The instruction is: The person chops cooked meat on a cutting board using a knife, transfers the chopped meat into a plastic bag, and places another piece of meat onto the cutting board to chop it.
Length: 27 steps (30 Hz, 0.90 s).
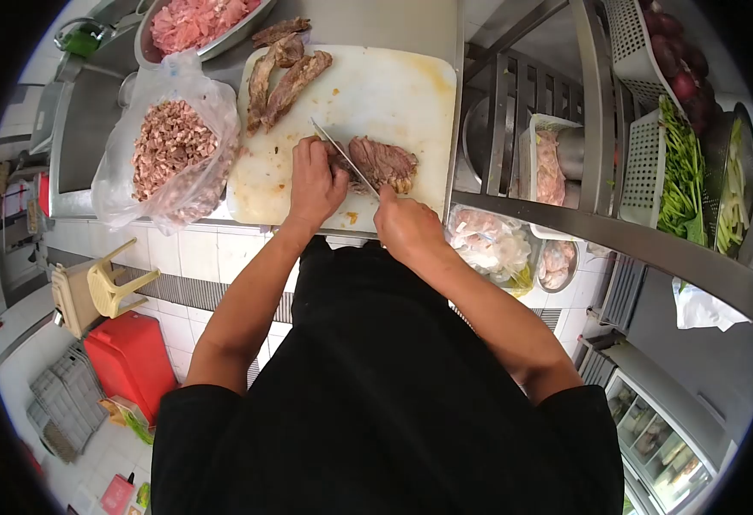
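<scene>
On a white cutting board (376, 94) lies a piece of brown cooked meat, with a sliced part (385, 165) right of the blade. My right hand (409, 227) is closed around the handle of a knife (347, 156), whose blade points up and left across the meat. Just left of the blade, my left hand (315, 182) presses on the meat with bent fingers close together; the part beneath them is mostly hidden. Several longer strips of cooked meat (297, 86) rest at the board's upper left.
Left of the board sits a clear plastic bag of diced meat (173, 148). Behind it stands a metal bowl (146, 45) of pink meat. To the right, a metal rack (548, 213) holds baskets of greens (684, 172) and red onions (673, 56).
</scene>
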Each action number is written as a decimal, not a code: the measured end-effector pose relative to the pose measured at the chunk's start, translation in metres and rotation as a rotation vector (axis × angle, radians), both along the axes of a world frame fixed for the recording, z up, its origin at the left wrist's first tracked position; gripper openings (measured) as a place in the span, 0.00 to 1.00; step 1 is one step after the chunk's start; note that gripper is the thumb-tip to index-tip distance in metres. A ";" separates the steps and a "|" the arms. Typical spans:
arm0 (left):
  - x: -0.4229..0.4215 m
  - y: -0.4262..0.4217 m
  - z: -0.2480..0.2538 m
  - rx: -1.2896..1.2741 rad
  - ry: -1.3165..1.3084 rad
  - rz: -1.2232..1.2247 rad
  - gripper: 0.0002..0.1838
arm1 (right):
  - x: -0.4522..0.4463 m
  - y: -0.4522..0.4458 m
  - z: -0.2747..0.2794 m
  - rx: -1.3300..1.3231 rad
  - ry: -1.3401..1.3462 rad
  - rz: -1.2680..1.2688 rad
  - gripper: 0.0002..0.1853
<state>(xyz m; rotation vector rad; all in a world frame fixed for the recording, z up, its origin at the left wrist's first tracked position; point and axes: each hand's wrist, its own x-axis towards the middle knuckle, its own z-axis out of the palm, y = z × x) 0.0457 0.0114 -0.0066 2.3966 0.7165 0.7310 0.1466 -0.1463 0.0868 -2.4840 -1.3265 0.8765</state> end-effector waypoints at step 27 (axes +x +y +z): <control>-0.017 -0.004 0.008 -0.009 0.083 -0.042 0.24 | 0.005 -0.076 0.006 -0.066 0.014 -0.002 0.11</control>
